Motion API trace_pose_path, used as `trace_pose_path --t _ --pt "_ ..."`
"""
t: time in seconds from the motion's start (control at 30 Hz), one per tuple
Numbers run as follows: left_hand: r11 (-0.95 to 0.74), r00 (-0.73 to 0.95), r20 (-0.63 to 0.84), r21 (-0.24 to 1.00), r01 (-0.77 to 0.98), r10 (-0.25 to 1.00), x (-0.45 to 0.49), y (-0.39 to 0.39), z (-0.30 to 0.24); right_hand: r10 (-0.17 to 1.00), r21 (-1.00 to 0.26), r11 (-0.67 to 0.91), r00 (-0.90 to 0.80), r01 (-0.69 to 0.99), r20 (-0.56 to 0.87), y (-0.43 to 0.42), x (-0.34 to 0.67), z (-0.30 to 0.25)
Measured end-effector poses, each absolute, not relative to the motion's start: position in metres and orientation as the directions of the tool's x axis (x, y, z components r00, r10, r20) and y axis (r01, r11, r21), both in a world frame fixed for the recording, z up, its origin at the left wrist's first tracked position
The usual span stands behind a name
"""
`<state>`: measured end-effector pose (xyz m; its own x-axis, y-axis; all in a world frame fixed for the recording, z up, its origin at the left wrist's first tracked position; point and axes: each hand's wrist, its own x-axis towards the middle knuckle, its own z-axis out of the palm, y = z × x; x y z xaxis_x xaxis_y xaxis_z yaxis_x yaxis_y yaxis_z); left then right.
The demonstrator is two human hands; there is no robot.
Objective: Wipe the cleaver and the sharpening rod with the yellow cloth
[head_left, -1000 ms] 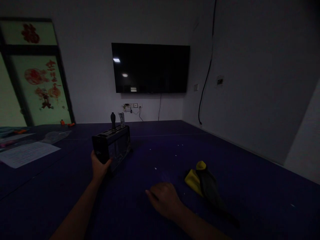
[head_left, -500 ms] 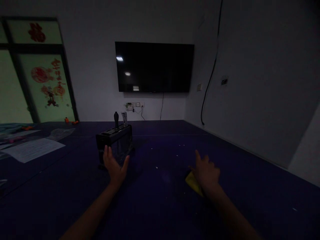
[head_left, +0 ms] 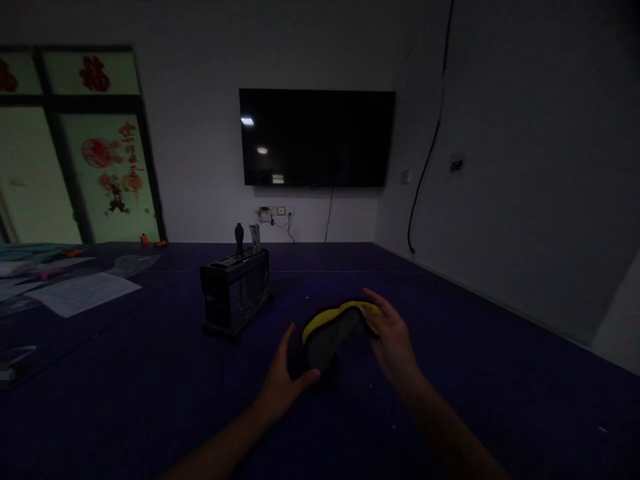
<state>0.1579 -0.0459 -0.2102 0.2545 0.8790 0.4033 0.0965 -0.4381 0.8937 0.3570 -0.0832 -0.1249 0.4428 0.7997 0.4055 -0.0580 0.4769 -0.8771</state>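
Note:
A yellow and grey cloth with dark edging hangs slightly bunched between my hands, above the dark blue surface. My right hand grips its right end, fingers on the yellow side. At the cloth's left end is my left hand, its thumb and fingers spread apart. The left thumb tip comes up close to the cloth's lower edge; whether it touches I cannot tell. Beyond my left hand stands a black box with a glossy side panel. On top of it are a dark vase-shaped object and a patterned upright piece.
Printed paper sheets and clear plastic lie at the left. Small orange items rest near the glass door. A large television hangs on the far wall, and a black cable runs down the right wall.
My right hand has lifted the cloth off the surface and brought it left, opened out. My left hand has moved right and down, away from the black box towards the cloth.

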Motion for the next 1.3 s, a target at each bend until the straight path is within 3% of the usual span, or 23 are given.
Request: trace_pose_path --t 0.1,0.27,0.37,0.47,0.57,0.67,0.8,0.93,1.07,1.13,1.3 --pt "-0.277 0.226 0.290 0.957 -0.086 0.930 0.161 -0.050 -0.205 0.919 -0.858 0.365 0.286 -0.360 0.271 -0.083 0.342 -0.137" --pt "-0.152 0.176 0.192 0.964 -0.219 0.965 0.158 -0.056 -0.197 0.981 -0.858 0.131 0.187 -0.497 0.042 -0.076 0.339 -0.158" --pt "-0.216 0.153 0.263 0.939 -0.267 0.953 0.152 -0.053 -0.201 0.982 -0.895 -0.009 0.164 -0.446 -0.092 -0.072 0.341 -0.166" --pt "-0.296 0.116 0.354 0.889 -0.349 0.928 0.147 -0.048 -0.206 0.990 -0.915 -0.007 0.124 -0.403 -0.062 -0.070 0.344 -0.170" --pt "-0.409 0.053 0.427 0.890 -0.200 0.903 0.146 -0.046 -0.203 0.998 -0.928 0.061 0.000 -0.368 0.066 -0.068 0.348 -0.173" --pt "-0.514 0.066 0.512 0.858 0.004 0.856 0.147 -0.047 -0.195 0.994 -0.957 0.073 -0.057 -0.282 0.093 -0.067 0.350 -0.175" --pt "-0.574 0.142 0.563 0.817 0.052 0.814 0.148 -0.051 -0.191 0.990 -0.985 0.117 -0.064 -0.123 0.126 -0.069 0.343 -0.176" --pt "-0.616 0.205 0.592 0.783 0.085 0.780 0.147 -0.053 -0.192 0.969 -0.985 0.171 -0.175 -0.023 0.172 -0.070 0.335 -0.178" --pt "-0.630 0.216 0.598 0.765 0.133 0.772 0.148 -0.053 -0.194 0.948 -0.988 0.116 -0.309 0.103 0.079 -0.071 0.337 -0.183" --pt "-0.625 0.163 0.605 0.766 0.151 0.780 0.148 -0.052 -0.195 0.953 -0.999 0.036 -0.303 0.025 0.027 -0.073 0.339 -0.181" --pt "-0.598 0.067 0.594 0.793 0.115 0.802 0.144 -0.048 -0.199 0.971 -0.873 -0.074 -0.235 -0.481 0.047 -0.088 0.332 -0.161"
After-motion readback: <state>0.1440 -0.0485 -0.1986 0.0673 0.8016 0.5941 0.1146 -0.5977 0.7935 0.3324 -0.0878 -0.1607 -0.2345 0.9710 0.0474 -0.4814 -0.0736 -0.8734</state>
